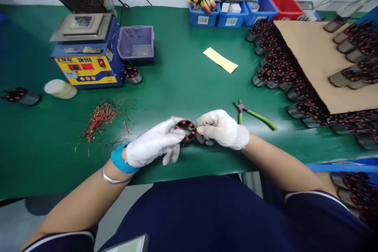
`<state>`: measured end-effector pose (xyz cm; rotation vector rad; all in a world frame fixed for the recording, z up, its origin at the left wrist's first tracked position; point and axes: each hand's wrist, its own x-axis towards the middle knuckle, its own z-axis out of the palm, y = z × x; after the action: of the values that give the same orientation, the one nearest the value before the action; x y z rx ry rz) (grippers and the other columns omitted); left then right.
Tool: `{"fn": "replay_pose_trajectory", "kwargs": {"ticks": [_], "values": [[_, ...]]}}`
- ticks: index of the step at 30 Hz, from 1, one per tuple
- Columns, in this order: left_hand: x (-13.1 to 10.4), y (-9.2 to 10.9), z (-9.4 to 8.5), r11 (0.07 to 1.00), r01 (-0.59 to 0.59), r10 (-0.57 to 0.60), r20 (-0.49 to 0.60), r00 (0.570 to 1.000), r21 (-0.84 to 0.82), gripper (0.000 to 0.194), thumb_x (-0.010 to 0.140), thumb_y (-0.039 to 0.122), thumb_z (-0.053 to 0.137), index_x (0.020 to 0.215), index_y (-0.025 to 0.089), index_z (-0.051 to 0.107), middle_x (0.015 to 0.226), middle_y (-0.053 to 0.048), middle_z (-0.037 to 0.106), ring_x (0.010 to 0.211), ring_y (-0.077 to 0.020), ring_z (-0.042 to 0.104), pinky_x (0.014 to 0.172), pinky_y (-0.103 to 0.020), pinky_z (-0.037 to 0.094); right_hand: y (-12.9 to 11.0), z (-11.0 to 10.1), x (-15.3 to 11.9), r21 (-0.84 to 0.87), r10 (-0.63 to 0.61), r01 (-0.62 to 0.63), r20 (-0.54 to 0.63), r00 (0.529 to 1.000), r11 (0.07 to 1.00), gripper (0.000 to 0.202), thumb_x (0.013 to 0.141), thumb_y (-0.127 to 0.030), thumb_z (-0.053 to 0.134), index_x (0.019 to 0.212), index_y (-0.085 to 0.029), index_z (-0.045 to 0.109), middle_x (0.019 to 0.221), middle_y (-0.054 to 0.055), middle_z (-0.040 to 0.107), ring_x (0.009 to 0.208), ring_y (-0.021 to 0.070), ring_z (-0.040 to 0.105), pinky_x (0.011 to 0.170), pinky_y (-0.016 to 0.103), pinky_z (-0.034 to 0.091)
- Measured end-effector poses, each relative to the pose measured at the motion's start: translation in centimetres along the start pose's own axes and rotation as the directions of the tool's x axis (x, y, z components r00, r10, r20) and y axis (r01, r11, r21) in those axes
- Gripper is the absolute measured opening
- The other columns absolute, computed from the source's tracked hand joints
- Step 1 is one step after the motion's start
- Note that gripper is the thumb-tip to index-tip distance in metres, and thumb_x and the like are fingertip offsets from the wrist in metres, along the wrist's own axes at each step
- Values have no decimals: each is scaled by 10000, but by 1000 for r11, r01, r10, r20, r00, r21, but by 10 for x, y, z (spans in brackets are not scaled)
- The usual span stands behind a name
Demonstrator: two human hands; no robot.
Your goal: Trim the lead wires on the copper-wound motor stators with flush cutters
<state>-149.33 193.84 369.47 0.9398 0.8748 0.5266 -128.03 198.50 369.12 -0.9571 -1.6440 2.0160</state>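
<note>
A ring-shaped motor stator (pixel 192 128) with copper windings faces up in front of my body. My left hand (pixel 156 141), in a white glove with a blue wristband, is closed around its left side. Against the stator's right edge, the gloved fingers of my right hand (pixel 220 128) are pinched together. Whatever lies between those fingertips is too small to make out; a bare fingertip shows there. Green-handled cutting pliers (pixel 256 118) lie to the right of my right hand. Cut copper wire scraps (pixel 102 120) are heaped left of my left hand.
A blue and yellow solder pot (pixel 88 61) stands back left beside a purple bin (pixel 136 43). Rows of stators (pixel 270 57) and a cardboard sheet (pixel 307 55) fill the right. Blue tool bins (pixel 203 17) line the back, and a yellow strip (pixel 220 60) lies mid-table.
</note>
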Motion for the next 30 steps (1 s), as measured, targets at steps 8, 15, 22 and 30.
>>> {"fn": "replay_pose_trajectory", "kwargs": {"ticks": [8, 15, 22, 30], "values": [[-17, -11, 7, 78, -595, 841, 268, 470, 800, 274, 672, 285, 782, 825, 241, 559, 1381, -59, 472, 1169, -286, 555, 944, -493, 525, 2, 2, 6, 253, 86, -95, 46, 995, 963, 220, 730, -328, 664, 656, -140, 578, 519, -7, 609, 358, 66, 474, 312, 149, 365], [5, -16, 6, 606, -363, 605, -114, 788, 708, 441, 837, 368, 618, 1229, 225, 474, 1134, -110, 642, 907, -225, 680, 748, -389, 598, 4, 6, 2, 118, 81, -77, -24, 996, 990, 194, 757, -301, 648, 676, -133, 597, 549, -8, 605, 399, 57, 492, 351, 136, 375], [10, -30, -1, 49, -230, 900, 57, 431, 972, 519, 721, 191, 717, 1176, 236, 471, 1194, -118, 617, 1070, -254, 625, 878, -417, 543, 11, 4, 12, 64, 90, -93, 45, 995, 994, 270, 797, -418, 542, 689, -170, 543, 565, 3, 600, 403, 92, 489, 371, 202, 387], [14, -31, 1, 363, -234, 799, -171, 577, 902, 500, 708, 328, 764, 1121, 178, 524, 1107, -86, 637, 1019, -200, 639, 910, -360, 530, -3, -4, 3, -951, -365, 246, 164, 916, 189, 340, 902, -320, 458, 1134, -125, 613, 995, 112, 676, 822, 211, 622, 691, 319, 437]]}}
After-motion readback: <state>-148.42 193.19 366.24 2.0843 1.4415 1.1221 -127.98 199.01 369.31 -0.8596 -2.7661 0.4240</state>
